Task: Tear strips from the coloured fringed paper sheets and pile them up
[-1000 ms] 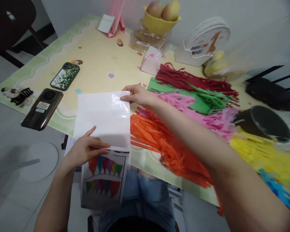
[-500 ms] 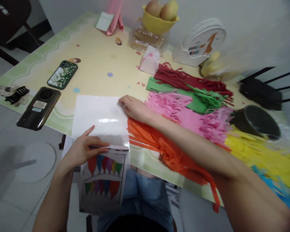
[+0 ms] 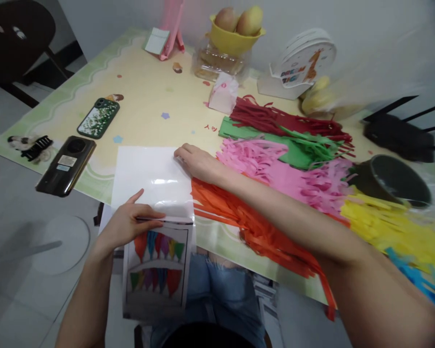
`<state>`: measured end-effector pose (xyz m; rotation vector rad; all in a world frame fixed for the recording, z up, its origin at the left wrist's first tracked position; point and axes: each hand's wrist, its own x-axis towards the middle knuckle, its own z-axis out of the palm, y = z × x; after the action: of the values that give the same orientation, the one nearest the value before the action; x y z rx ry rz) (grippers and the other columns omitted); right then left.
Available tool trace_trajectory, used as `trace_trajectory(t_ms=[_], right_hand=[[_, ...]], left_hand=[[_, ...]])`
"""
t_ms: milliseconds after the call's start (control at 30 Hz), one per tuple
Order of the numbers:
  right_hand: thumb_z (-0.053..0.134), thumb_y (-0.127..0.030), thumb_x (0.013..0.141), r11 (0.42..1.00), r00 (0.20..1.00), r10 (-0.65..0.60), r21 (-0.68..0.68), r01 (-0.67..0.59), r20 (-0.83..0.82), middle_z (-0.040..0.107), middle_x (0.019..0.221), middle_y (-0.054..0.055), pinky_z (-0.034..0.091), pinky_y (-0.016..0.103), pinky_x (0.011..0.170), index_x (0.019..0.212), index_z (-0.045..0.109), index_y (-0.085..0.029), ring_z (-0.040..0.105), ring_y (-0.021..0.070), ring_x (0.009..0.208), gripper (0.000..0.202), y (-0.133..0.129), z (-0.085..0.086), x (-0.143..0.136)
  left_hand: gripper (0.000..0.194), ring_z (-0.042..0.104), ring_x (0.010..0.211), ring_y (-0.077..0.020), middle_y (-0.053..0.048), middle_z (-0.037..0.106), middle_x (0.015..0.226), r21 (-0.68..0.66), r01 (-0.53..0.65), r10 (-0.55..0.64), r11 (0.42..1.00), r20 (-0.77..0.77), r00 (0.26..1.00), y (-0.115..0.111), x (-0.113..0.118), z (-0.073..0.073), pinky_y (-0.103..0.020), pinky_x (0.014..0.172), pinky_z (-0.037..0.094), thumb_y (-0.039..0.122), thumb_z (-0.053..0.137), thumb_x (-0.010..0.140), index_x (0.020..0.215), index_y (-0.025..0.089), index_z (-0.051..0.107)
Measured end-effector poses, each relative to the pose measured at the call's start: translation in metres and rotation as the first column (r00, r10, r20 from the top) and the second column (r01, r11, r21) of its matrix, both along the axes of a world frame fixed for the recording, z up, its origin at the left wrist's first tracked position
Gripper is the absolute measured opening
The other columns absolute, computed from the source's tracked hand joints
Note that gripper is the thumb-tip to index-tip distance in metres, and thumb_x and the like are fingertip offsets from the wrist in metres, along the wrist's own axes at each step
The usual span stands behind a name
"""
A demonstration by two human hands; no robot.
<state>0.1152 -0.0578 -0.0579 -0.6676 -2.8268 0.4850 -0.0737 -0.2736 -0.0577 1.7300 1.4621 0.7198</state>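
- Paper (image 3: pixel 141 166), white and glossy: lies at the near edge of the table (image 3: pixel 141 96), its lower end meeting the picture page (image 3: pixel 159 263).
- Picture page: sits beyond the table edge, above my jeans (image 3: pixel 221 290); two rows of coloured pennants in a black frame.
- My left hand (image 3: pixel 121 224): first two fingers close together, top edge of the picture page caught between them; thumb raised, apart.
- My right hand (image 3: pixel 197 162): at the upper right corner of the paper, fingers bent and bunched, tips down. Cannot tell whether they pinch it or press it.
- Right of the paper: orange strips (image 3: pixel 271 237), just beside; pink strips (image 3: pixel 253 154) beyond, then green strips (image 3: pixel 293 150) and dark red strips (image 3: pixel 293 118).
- Left of the paper: dark phone (image 3: pixel 65 164), a hair clip (image 3: pixel 38 147) near it.
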Motion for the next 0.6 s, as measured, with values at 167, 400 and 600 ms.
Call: trace_trajectory(t_ms=[167,400,600], right_hand=[[0.042,-0.007,0.092,0.999,1.0,0.005,-0.052,-0.004,0.012,0.061,0.11,0.013,0.044,0.031,0.087,0.115,0.059,-0.012,0.056,0.0199,0.092,0.029,0.006,0.001,-0.003],[0.046,0.0,0.079,0.988,0.994,-0.01,-0.154,-0.006,-0.106,0.065,0.086,0.006,0.042,0.032,0.082,0.107,0.059,-0.015,0.056,0.0212,0.088,0.035,0.013,-0.004,-0.006],[0.057,-0.008,0.07,0.622,0.784,-0.528,-0.777,0.097,-0.325,0.06,0.071,-0.005,0.042,0.024,0.062,0.105,0.05,-0.019,0.055,0.0121,0.062,0.037,0.028,0.011,0.008]], left_hand=[[0.024,0.068,0.064,-0.0095,0.007,0.077,0.079,0.028,0.004,-0.004,1.0,-0.001,1.0,0.001,-0.001,-0.001,-0.05,0.13,0.009,0.047,0.069,0.088,0.096,0.026,0.079],[0.022,0.07,0.068,-0.0106,0.006,0.078,0.082,0.038,-0.001,0.0,0.999,0.003,1.0,0.001,-0.003,-0.003,-0.051,0.129,0.013,0.045,0.07,0.087,0.098,0.028,0.08],[0.026,0.072,0.071,-0.0159,0.002,0.079,0.08,-0.01,-0.074,0.074,0.997,0.021,0.997,0.004,-0.004,-0.004,-0.055,0.129,0.012,0.049,0.074,0.08,0.092,0.028,0.082]])
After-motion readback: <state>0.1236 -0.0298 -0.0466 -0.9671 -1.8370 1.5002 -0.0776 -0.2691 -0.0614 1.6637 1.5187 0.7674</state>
